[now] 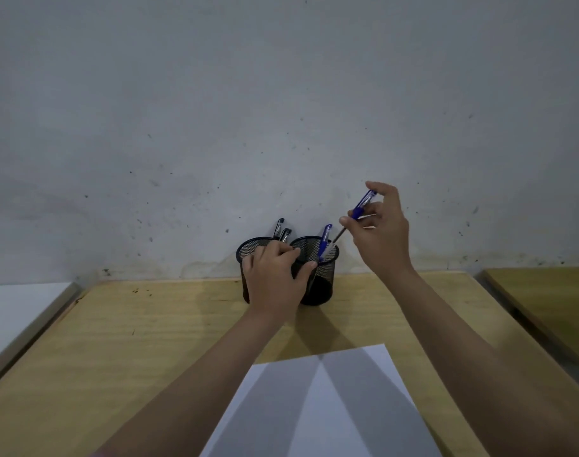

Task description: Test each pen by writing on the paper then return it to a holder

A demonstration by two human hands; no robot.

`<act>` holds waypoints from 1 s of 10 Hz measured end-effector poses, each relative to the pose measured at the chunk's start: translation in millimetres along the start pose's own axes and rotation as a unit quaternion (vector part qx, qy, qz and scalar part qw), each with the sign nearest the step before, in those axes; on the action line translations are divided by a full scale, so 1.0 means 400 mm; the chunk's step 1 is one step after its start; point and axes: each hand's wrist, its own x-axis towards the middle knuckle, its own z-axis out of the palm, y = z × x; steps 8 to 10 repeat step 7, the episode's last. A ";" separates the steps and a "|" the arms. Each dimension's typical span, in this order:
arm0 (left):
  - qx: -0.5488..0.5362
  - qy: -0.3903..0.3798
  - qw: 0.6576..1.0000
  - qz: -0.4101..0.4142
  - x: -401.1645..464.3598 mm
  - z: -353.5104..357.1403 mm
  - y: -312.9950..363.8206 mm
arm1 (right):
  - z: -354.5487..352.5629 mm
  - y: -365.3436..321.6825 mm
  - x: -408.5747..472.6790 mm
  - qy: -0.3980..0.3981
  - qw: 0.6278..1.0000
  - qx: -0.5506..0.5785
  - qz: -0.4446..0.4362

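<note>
Two round black wire-mesh pen cups side by side at the back of a pale yellow wooden desk, close to a spotty grey wall. Touching each other, or almost.

Left black mesh cup: two black pens standing in it, tops poking out and leaning a little to the right.

Right black mesh cup: one blue pen with a clear body standing in it, cap end up.

Left hand laid over the front of both cups, right where they meet. Fingers bent over the rim of the left cup, thumb pressed on the side of the right cup. Grip narrow, holding the cups.

Right hand up in the air, above and to the right of the right cup. Grip pinched tight on a second blue pen with a clear body, held between thumb and fingertips near its blue cap end. Pen tilted, cap end up and to the right, thin dark tip end pointing down and left toward the mouth of the right cup. Tip just above the rim; hard to tell if touching.

White sheet of paper flat on the desk at the near edge, well apart from the cups. Grey shadows of both arms across it. No pen marks easy to see.

A white surface off to the left of the desk, another wooden surface off to the right.
</note>
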 end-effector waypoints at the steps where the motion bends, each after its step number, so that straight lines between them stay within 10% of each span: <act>1: 0.006 0.000 1.000 -0.009 0.002 0.028 -0.008 | 0.029 0.045 -0.009 -0.031 0.999 -0.039 0.000; 3: 0.007 0.010 1.000 -0.014 -0.001 0.042 -0.010 | 0.055 0.112 -0.040 -0.097 0.986 -0.133 0.005; 5: 0.026 -0.063 0.997 -0.031 -0.003 0.010 0.017 | 0.014 0.046 -0.060 -0.044 0.993 -0.110 0.004; 7: -0.113 -0.231 0.965 0.047 -0.180 -0.118 0.050 | -0.130 -0.282 -0.121 0.155 0.957 0.020 -0.246; 10: -0.113 -0.231 0.965 0.047 -0.180 -0.118 0.050 | -0.130 -0.282 -0.121 0.155 0.957 0.020 -0.246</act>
